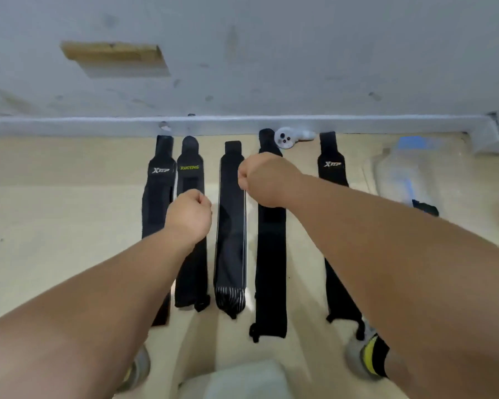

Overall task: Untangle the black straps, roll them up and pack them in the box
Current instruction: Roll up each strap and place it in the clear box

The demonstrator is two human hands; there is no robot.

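The five black straps (231, 226) lay flat and side by side on the beige floor (55, 211), their far ends near the wall. My left forearm hid the lower parts of the two straps on the left, and my right forearm crossed the strap furthest right (330, 165). Both hands were clenched into fists with nothing in them: the left hand (189, 214) over the second strap, the right hand (260, 180) over the fourth. The clear box (401, 171) at the right was blurred, so I could not tell its contents. A small white device (285, 138) lay at the foot of the grey-white wall (300, 53), which had a tan patch (113, 54).
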